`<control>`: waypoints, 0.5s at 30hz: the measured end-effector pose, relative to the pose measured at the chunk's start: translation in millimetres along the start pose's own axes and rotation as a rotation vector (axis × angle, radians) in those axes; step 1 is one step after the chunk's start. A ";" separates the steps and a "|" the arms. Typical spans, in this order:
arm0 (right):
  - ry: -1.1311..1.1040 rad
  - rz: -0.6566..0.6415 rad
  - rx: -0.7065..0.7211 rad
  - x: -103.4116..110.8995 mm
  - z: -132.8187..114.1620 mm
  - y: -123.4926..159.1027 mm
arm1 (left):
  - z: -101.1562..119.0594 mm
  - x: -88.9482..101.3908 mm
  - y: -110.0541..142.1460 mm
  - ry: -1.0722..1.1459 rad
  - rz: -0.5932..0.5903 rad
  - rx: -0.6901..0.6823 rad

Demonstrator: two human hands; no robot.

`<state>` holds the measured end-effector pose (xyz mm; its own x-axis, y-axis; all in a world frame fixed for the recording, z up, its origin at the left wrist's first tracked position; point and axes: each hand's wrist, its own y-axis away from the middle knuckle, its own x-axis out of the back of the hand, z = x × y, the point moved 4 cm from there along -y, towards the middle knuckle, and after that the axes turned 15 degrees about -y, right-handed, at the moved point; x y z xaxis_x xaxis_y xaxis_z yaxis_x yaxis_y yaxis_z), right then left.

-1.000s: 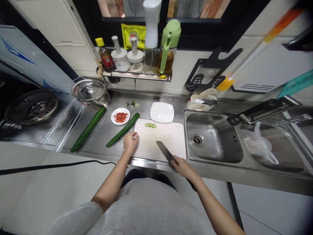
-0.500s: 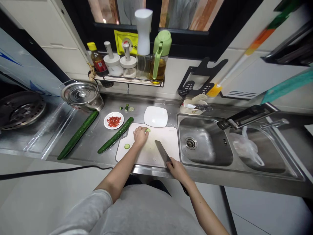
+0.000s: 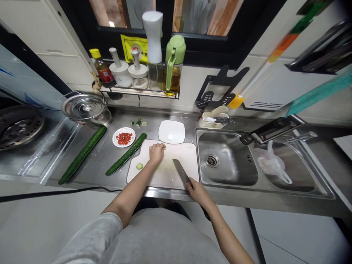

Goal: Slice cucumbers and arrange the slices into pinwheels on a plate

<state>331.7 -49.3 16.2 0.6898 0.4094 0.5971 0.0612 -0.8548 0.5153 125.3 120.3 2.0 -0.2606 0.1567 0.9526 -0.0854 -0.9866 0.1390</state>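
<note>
My left hand is closed over a small piece of cucumber at the upper part of the white cutting board. Only the pale green end of that piece shows past my fingers. In my right hand is the handle of a kitchen knife, its blade slanting up and left over the board, apart from the piece. One cucumber slice lies at the board's left side. Left of the board rests a whole-looking cucumber, and farther left a longer cucumber.
A white dish stands behind the board, with a small plate of chopped red pieces to its left. Cucumber scraps lie near the wall. Right of the board is a sink; a lidded steel pot stands back left.
My view has shifted slightly, so everything sits a little farther left. The fingers of my left hand now cover more of the cucumber piece. The knife stays in my right hand over the board.
</note>
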 end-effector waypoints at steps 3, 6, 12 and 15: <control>-0.008 -0.007 -0.016 1.9 -1.6 -0.5 | -12.3 4.5 6.0 0.130 -0.090 0.042; 0.008 -0.006 -0.025 2.9 -5.0 0.5 | -26.6 6.5 15.8 0.188 -0.280 -0.011; 0.069 -0.010 -0.021 -3.3 -16.8 2.8 | -36.3 7.2 32.6 -0.015 -0.400 -0.240; 0.132 -0.028 -0.001 -8.5 -25.2 4.5 | -33.6 3.6 35.9 -0.094 -0.348 -0.326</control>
<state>307.9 -48.6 28.9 0.5866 0.4719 0.6582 0.0788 -0.8421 0.5335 89.0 87.0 1.3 -0.0761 0.4550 0.8872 -0.4528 -0.8085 0.3758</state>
